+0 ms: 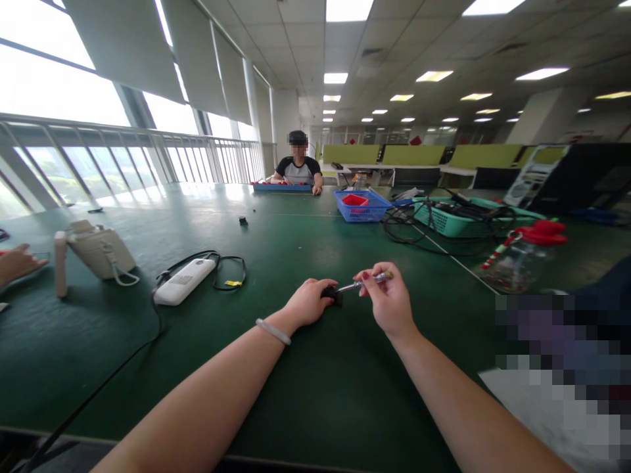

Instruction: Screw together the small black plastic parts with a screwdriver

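My left hand [310,302] rests on the green table, its fingers closed round a small black part [338,298]. A jade-like bangle circles that wrist. In my right hand [392,302] is a slim screwdriver [379,278], pinched between thumb and fingers and slanting down to the left. Its metal tip reaches the black part beside my left fingertips. What sort of part it is, I cannot make out, since my left fingers hide much of it.
A white power strip [186,281] with a black cable lies left. Further right are a blue basket [363,211], a green basket [446,225] with tangled cables, and a red-lidded jar [525,263]. One person sits across the table [276,243]; another's hand [22,263] shows far left.
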A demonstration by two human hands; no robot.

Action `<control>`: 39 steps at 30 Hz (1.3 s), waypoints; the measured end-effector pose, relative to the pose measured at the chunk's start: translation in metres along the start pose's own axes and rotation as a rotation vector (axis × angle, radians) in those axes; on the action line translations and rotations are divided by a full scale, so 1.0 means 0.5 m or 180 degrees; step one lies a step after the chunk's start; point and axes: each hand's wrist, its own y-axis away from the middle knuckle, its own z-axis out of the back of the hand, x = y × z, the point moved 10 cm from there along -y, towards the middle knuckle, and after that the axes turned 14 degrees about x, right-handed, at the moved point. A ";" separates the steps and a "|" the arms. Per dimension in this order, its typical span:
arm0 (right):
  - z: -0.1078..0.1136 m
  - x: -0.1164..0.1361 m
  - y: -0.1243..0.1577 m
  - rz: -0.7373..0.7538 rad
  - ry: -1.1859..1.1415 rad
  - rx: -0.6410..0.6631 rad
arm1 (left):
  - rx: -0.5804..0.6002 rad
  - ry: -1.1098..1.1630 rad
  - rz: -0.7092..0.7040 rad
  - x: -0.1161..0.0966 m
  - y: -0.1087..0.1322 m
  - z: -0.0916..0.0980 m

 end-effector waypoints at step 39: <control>-0.082 0.041 0.007 0.0514 0.2587 0.1639 | -0.0062 0.0076 0.0139 0.011 0.004 0.005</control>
